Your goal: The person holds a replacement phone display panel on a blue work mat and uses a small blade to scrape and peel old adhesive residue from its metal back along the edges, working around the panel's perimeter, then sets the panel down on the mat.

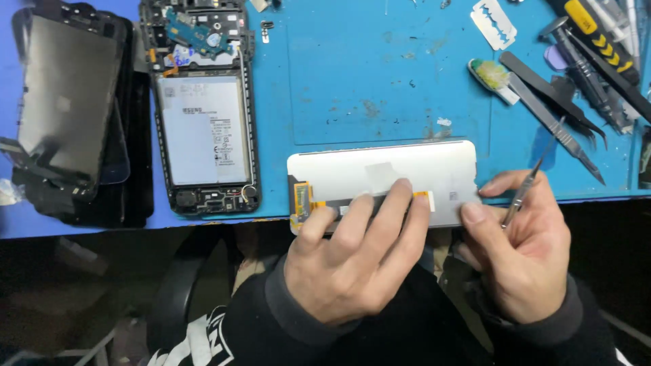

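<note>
Screen panel (407, 173) lies face-down at the near edge of the blue table (380, 74), partly overhanging it. I note the left hand (346, 261) pressing its fingers flat across the panel's flex strip (302, 203), pinning it steady. Right hand (525, 254) pinches thin tweezers (527, 188) closed-fingered at the panel's right end. An opened phone (203, 129) lies well apart, spare tools (576, 74) beyond reach.

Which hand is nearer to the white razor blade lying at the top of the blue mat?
The right hand. It is below the white razor blade, holding thin metal tweezers at the screen panel's right end. The left hand is farther left, pressing on the white screen panel.
</note>
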